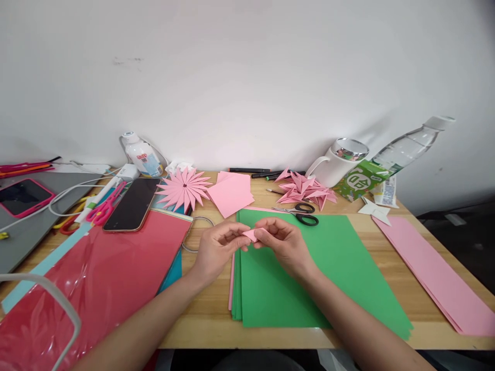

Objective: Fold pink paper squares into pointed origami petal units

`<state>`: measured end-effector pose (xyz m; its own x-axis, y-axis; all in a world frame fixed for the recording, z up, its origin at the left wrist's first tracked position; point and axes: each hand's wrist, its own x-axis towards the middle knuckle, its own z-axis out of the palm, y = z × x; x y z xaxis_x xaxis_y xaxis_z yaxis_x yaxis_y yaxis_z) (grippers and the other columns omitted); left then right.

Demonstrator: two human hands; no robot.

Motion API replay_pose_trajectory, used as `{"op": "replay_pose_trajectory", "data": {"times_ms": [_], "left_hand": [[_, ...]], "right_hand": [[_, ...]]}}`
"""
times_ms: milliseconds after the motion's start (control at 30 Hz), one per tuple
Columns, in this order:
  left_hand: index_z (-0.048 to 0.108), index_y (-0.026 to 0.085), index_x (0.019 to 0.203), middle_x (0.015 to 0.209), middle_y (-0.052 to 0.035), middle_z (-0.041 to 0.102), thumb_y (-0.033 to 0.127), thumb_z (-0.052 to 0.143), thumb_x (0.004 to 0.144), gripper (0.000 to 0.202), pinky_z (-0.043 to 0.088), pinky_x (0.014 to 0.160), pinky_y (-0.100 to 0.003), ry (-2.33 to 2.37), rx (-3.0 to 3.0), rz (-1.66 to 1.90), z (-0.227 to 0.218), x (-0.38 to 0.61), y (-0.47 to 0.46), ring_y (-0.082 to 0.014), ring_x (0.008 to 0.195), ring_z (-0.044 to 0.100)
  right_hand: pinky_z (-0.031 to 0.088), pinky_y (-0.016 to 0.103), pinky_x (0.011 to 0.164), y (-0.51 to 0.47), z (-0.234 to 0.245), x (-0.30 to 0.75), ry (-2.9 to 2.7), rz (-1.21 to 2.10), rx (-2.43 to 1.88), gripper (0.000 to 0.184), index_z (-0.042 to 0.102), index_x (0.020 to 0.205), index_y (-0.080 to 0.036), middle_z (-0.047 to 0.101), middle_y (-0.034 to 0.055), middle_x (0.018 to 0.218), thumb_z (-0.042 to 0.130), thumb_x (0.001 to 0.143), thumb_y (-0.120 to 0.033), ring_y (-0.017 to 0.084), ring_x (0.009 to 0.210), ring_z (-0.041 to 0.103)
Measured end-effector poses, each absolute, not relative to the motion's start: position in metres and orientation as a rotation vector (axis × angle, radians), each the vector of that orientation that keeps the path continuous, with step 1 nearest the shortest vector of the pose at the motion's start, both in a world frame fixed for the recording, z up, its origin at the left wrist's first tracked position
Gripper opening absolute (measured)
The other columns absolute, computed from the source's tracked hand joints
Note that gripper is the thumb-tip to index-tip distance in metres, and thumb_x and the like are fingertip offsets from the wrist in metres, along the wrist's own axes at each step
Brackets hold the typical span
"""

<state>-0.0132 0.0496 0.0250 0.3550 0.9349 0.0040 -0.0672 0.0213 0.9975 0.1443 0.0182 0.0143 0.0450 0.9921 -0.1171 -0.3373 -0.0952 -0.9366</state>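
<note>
1. The pink folded paper piece (pixel 249 236) is held up between both hands, over the left side of the green paper stack (pixel 328 273); the directions below are taken from this piece.
2. The left hand (pixel 221 246), at 9 o'clock, pinches the piece's left end between thumb and curled fingers, leaving only a narrow gap.
3. The right hand (pixel 284 245), at 3 o'clock, grips the other end just as tightly, its thumb lying across the near face.
4. Fingertips cover much of the piece, so its folds cannot be made out.
5. Black-handled scissors (pixel 308 219) rest at 2 o'clock, partly on the green stack. The pink square papers (pixel 232 195) lie at 11 o'clock, with a pink paper pinwheel (pixel 184 186) at 10.
6. Between 1 and 2 o'clock, pointed pink paper pieces (pixel 303 189) overlap in a heap, too tangled to count.
7. At 2 o'clock, a green printed packet (pixel 358 180) hides the base of the clear plastic bottle (pixel 410 147).
8. Between 3 and 4 o'clock, pink paper strips (pixel 436 278) run off the right edge of the view.
9. Both forearms are cut off at the bottom. A pale curved bar (pixel 67 304) towards 8 o'clock is also cropped; what it belongs to is unclear.
</note>
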Motion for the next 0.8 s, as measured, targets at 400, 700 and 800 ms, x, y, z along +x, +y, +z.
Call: {"op": "replay_pose_trajectory", "data": {"times_ms": [400, 700, 800], "left_hand": [[0.069, 0.015, 0.083, 0.074, -0.0026, 0.067, 0.018, 0.068, 0.074, 0.010, 0.052, 0.050, -0.022, 0.688, 1.399, 0.998, 0.0261, -0.0147, 0.0491, -0.0109, 0.056, 0.062], [0.068, 0.013, 0.077, 0.073, -0.0033, 0.064, 0.020, 0.067, 0.075, 0.008, 0.049, 0.050, -0.021, 0.610, 1.342, 0.961, 0.0285, -0.0159, 0.0516, -0.0110, 0.059, 0.060], [0.067, 0.014, 0.083, 0.071, -0.0020, 0.064, 0.022, 0.069, 0.073, 0.014, 0.049, 0.050, -0.021, 0.690, 1.324, 0.952, 0.0298, -0.0151, 0.0516, -0.0103, 0.058, 0.060]], "right_hand": [[0.055, 0.017, 0.055, 0.0199, 0.0157, 0.1485, -0.805, 1.539, -0.984, 0.018, 0.073, 0.077, -0.019, 0.072, -0.0002, 0.068, 0.079, 0.063, -0.028, 0.009, 0.056, 0.065], [0.056, 0.022, 0.059, 0.0206, 0.0116, 0.1531, -0.964, 1.514, -0.906, 0.018, 0.073, 0.086, -0.020, 0.073, 0.0011, 0.074, 0.075, 0.069, -0.027, 0.012, 0.062, 0.067], [0.055, 0.023, 0.062, 0.0197, 0.0103, 0.1516, -1.023, 1.436, -0.915, 0.024, 0.072, 0.087, -0.020, 0.072, 0.0004, 0.073, 0.078, 0.064, -0.021, 0.012, 0.063, 0.066]]}}
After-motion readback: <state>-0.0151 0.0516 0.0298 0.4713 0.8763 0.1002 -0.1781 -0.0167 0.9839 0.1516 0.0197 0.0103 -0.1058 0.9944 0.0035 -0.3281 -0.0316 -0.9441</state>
